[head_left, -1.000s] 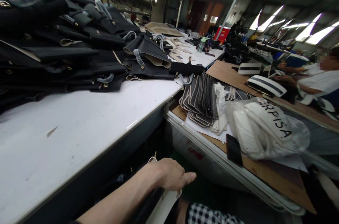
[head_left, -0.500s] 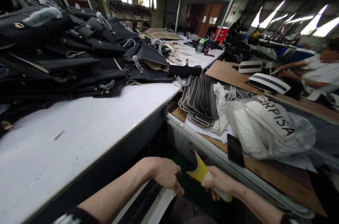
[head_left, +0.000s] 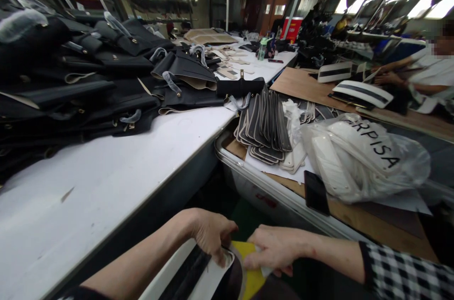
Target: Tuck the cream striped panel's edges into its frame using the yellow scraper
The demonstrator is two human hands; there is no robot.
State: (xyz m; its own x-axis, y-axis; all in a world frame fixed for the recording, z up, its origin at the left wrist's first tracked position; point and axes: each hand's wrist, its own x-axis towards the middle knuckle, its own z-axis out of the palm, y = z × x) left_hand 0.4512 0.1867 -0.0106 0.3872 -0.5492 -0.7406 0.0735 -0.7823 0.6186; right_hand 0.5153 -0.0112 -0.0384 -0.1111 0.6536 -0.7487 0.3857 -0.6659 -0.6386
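Low in the view, my left hand is closed on the rim of a white bag piece with a black stripe that rests on my lap. Right beside it, my right hand pinches a yellow sheet and presses it against the end of that bag piece. The two hands almost touch. A checked sleeve covers my right forearm.
A white worktable at left carries a heap of black bags. A bin to the right holds stacked grey panels, a plastic bag of white pieces and a dark phone. Another person sits at far right.
My right hand came into view with the yellow sheet and moved left to meet my left hand at the bag piece. The camera tilted slightly down.
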